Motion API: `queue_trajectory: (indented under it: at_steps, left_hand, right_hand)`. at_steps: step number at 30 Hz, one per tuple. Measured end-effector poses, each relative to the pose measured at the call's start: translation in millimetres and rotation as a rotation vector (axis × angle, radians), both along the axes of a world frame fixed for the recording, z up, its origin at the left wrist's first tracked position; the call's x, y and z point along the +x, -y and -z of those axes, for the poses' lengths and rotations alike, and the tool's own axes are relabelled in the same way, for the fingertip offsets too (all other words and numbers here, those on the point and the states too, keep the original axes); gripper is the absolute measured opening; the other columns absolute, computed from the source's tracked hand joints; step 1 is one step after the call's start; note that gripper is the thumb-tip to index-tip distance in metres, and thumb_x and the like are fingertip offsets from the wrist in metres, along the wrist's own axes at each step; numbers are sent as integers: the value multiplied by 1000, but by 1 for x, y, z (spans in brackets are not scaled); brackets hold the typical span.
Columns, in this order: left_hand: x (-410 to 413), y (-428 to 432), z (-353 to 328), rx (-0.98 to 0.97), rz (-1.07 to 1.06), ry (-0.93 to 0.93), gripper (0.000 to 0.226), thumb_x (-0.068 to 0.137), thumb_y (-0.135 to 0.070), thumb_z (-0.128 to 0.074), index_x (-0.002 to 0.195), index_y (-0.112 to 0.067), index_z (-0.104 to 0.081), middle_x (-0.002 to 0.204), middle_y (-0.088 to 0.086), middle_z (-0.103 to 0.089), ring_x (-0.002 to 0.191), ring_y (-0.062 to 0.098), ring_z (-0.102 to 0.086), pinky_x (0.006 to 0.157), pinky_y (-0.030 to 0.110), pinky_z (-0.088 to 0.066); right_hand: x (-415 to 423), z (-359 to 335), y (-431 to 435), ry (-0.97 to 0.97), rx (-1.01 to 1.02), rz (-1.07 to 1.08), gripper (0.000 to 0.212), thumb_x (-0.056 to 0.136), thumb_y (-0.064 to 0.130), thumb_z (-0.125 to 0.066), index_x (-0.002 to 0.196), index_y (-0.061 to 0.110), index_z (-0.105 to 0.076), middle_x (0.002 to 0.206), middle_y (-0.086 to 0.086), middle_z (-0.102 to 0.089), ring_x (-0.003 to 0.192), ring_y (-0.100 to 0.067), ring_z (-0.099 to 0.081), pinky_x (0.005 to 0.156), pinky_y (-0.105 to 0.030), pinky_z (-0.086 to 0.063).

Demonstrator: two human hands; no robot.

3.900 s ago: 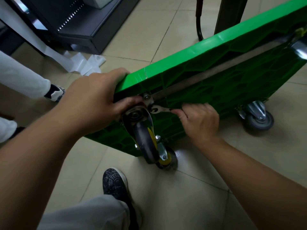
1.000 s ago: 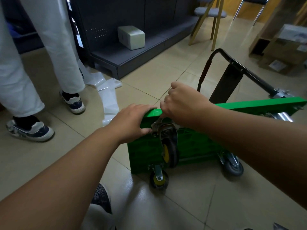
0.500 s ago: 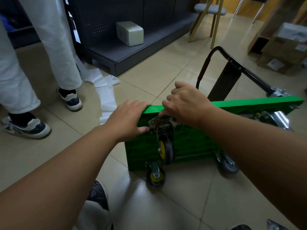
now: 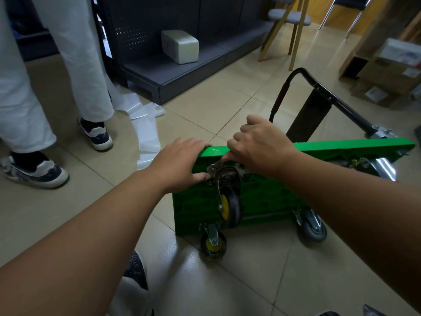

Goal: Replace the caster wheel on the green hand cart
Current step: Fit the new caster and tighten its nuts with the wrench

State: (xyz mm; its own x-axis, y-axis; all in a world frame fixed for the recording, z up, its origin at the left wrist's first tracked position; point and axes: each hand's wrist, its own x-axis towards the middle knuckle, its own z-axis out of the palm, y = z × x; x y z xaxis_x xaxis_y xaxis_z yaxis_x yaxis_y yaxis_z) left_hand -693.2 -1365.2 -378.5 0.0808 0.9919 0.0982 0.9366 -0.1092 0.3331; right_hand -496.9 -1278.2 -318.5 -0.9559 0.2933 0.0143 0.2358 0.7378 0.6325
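Bracing tipped green hand cart (image 4: 262, 199): left hand (image 4: 180, 163) curled over its left corner; right hand (image 4: 262, 147) closed on apparent wrench (image 4: 215, 166) above caster wheel (image 4: 230, 201). Risk: wrench slipping off nut, jolt toppling cart.

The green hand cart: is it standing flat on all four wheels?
No, the green hand cart is tipped on its edge, its upper caster wheel hanging clear of the floor.

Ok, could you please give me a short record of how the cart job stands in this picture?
Cart: green cart stood on edge, underside towards the camera
Left hand: left hand grips the cart's top corner
Right hand: right hand holds a wrench at the wheel's mounting plate
Wheel: caster wheel with yellow hub, mounted on the cart
Bystander: person in white trousers standing to the left
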Motion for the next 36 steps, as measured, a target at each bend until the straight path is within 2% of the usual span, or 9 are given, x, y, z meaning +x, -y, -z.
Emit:
queue_trajectory:
  at_steps: [4, 9, 14, 17, 21, 26, 30, 33, 36]
  left_hand:
    - [-4, -3, -2, -41, 29, 9, 63, 87, -52, -73, 141, -36, -46, 133, -10, -56, 119, 19, -53, 91, 37, -45]
    - [-1, -7, -3, -20, -3, -58, 58, 80, -64, -75, 130, -41, -55, 110, -11, -68, 98, 19, -61, 74, 33, -43]
    - [0, -13, -4, 21, -22, -85, 60, 76, -72, -71, 124, -38, -60, 102, -5, -71, 92, 23, -62, 68, 33, -35]
    - [2, -11, -2, 64, 3, -156, 67, 76, -74, -70, 126, -31, -61, 100, 2, -72, 89, 29, -64, 65, 33, -33]
    - [11, -11, -5, 62, 18, -163, 64, 77, -72, -67, 122, -26, -63, 101, 4, -73, 92, 32, -66, 68, 36, -44]
    - [46, -17, -5, 70, 51, -147, 61, 78, -70, -70, 119, -25, -63, 97, 3, -72, 91, 30, -66, 73, 39, -50]
    - [72, -23, -2, 108, 92, -179, 59, 79, -70, -67, 115, -24, -62, 90, 2, -69, 82, 29, -63, 66, 37, -46]
    - [77, -29, -1, 101, 144, -223, 63, 78, -74, -60, 119, -25, -60, 86, -5, -63, 73, 21, -56, 62, 33, -40]
    - [75, -34, -2, 42, 170, -182, 77, 73, -81, -50, 129, -28, -54, 91, -14, -54, 78, 15, -53, 61, 28, -39]
  right_hand:
    - [5, -4, 0, 4, 56, -18, 57, 106, 56, -21, 85, 20, -60, 81, 1, -68, 71, -20, -60, 75, -33, -24]
    - [17, 8, 19, -70, 144, 32, 54, 106, 53, -23, 82, 21, -61, 76, 3, -66, 64, -18, -38, 79, -33, -36]
    - [5, -48, -11, 14, 96, -79, 61, 102, 59, -17, 79, 20, -58, 70, -2, -63, 62, -22, -56, 84, -38, -32]
    - [31, -45, -1, -387, -44, 61, 59, 102, 62, -31, 73, 19, -59, 61, -1, -58, 54, -19, -49, 79, -37, -33]
    - [63, 50, 99, -1105, -560, 455, 57, 96, 65, -36, 65, 21, -51, 56, 4, -44, 58, -24, -45, 61, -35, -37]
    - [44, 172, 186, -1278, -1090, 735, 63, 78, 91, -35, 72, 31, -53, 57, 13, -53, 58, -5, -46, 53, -26, -33]
    - [28, 212, 176, -1602, -1363, 912, 62, 77, 86, -45, 70, 25, -55, 54, 12, -55, 51, -2, -49, 53, -26, -40]
    - [24, 231, 159, -1844, -1351, 968, 53, 84, 73, -47, 68, 23, -54, 54, 16, -54, 52, -1, -48, 51, -15, -38]
    - [20, 242, 149, -1898, -1342, 928, 47, 90, 65, -47, 68, 23, -50, 54, 15, -50, 51, -3, -43, 50, -16, -34]
